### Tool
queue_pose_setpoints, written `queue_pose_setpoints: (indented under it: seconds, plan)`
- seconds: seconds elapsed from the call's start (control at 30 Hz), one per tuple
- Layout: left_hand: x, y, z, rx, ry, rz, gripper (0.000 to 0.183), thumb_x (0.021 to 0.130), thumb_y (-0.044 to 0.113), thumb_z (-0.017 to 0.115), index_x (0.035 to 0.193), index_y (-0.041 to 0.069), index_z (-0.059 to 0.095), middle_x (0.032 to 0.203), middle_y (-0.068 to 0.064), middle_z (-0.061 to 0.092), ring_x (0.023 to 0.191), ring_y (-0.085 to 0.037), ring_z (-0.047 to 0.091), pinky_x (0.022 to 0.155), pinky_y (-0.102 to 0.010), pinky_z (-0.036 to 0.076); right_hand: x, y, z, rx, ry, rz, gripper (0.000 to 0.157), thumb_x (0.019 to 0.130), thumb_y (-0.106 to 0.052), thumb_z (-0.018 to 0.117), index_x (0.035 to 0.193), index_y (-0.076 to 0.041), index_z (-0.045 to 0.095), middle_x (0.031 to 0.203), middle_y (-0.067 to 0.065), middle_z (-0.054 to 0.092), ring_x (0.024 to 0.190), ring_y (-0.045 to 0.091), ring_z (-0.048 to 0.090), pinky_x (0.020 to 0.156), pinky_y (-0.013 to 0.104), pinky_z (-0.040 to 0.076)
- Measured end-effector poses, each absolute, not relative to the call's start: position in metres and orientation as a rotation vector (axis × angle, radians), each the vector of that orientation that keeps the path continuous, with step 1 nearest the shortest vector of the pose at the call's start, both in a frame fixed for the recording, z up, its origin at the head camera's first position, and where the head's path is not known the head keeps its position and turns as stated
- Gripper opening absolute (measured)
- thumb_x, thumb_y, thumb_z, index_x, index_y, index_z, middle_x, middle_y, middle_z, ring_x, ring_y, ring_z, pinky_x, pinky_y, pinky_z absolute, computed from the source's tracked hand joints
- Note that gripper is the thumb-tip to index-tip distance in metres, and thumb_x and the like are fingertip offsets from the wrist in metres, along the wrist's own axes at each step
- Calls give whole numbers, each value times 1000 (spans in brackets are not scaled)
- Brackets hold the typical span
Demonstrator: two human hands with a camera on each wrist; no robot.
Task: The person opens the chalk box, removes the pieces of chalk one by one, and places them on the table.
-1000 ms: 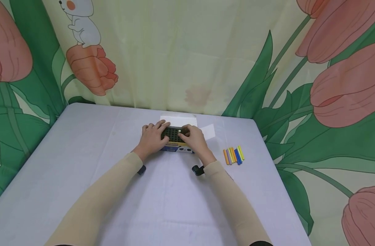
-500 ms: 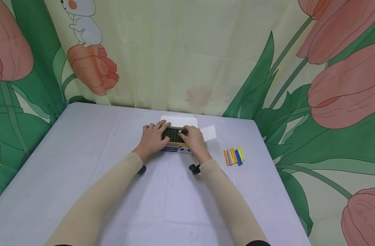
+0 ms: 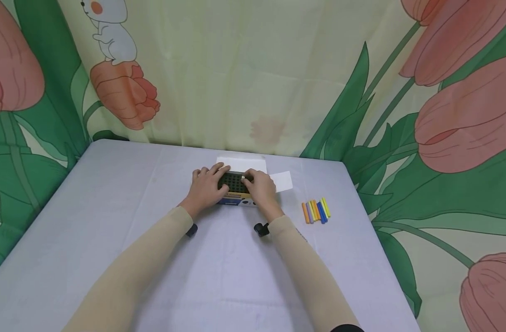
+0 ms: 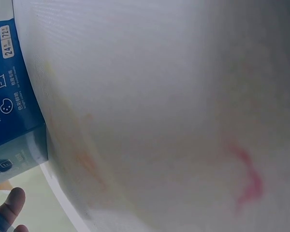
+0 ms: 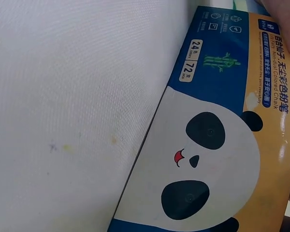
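A chalk box (image 3: 232, 201) with a blue, yellow and panda-printed side lies on the table, its top showing a dark insert (image 3: 235, 182) with rows of holes. My left hand (image 3: 205, 186) rests spread over the box's left end, thumb near the front edge and index finger reaching to the back. At the right end of the insert, my right hand (image 3: 261, 188) pinches a white piece of chalk (image 3: 243, 177); only its pale tip shows between thumb and fingers. The printed side of the box (image 5: 222, 145) fills much of the right wrist view.
Several colored chalk sticks (image 3: 316, 211), orange, purple, yellow and blue, lie in a row to the right. White flaps of the box stand out at the back (image 3: 242, 164) and right (image 3: 282, 181). A flower-printed curtain (image 3: 219, 83) hangs behind the table (image 3: 236, 267).
My right hand has shifted slightly left and its wrist has turned a little inward, with less of the white chalk showing. The right flap tilts a bit lower. My left hand stays put.
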State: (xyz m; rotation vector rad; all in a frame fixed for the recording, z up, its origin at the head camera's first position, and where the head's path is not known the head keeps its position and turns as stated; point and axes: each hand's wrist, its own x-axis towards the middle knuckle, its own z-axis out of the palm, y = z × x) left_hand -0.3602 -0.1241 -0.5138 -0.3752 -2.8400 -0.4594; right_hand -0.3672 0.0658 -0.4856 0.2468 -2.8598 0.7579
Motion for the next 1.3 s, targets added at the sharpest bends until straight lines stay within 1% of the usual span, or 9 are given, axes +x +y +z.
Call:
queue_pose_setpoints:
  seconds: [0.2,0.5,0.63,0.87,0.97,1.1,1.2,1.3]
  plan:
    - [-361,-123,-514,-360,-2845,-440,63,85,45,43,146,33,36,151,1,34,110,-34,46,95,-57,26,-368,67,-487,250,-2845,779,21,89,-38,63,105,-26,68,100,-7,72,85,11,65,74,34,50]
    - [-361,-120,-514,-359,-2836,-464,63,84,44,43,146,32,36,151,1,35,111,-34,46,96,-58,26,-369,71,-486,246,-2802,853,17,90,-39,61,103,-29,65,103,-6,72,93,16,67,75,37,50]
    - [-361,-121,-515,-355,-2834,-455,64,84,44,43,146,33,37,151,1,35,110,-34,46,95,-58,26,-368,71,-485,255,-2804,891,17,91,-41,60,104,-30,63,103,-6,72,90,15,67,71,36,49]
    - [-362,-122,-518,-349,-2821,-456,63,83,45,43,145,33,37,151,2,35,109,-34,47,94,-57,26,-369,71,-480,277,-2789,935,19,93,-43,55,107,-30,60,97,-8,72,75,11,63,63,32,46]
    - [-362,-122,-517,-349,-2820,-466,63,83,44,43,145,33,38,150,2,36,109,-33,47,94,-57,26,-369,71,-478,295,-2766,950,20,94,-40,54,110,-29,59,99,-7,72,75,11,64,63,33,46]
    - [-360,-122,-515,-355,-2815,-485,63,82,42,43,144,33,39,150,2,36,108,-33,47,94,-56,27,-369,73,-475,323,-2725,972,22,96,-39,52,114,-28,58,101,-6,71,80,11,67,63,33,48]
    - [-360,-122,-515,-355,-2808,-486,63,82,42,43,144,32,40,150,2,37,107,-33,47,93,-56,27,-369,73,-474,344,-2692,999,23,97,-38,51,116,-28,57,102,-5,70,80,10,67,60,31,49]
    - [-360,-122,-515,-359,-2802,-488,63,82,42,43,144,32,40,150,2,37,107,-33,47,93,-56,27,-370,74,-474,367,-2648,1045,25,98,-36,50,118,-24,57,103,-4,69,79,9,66,59,29,50]
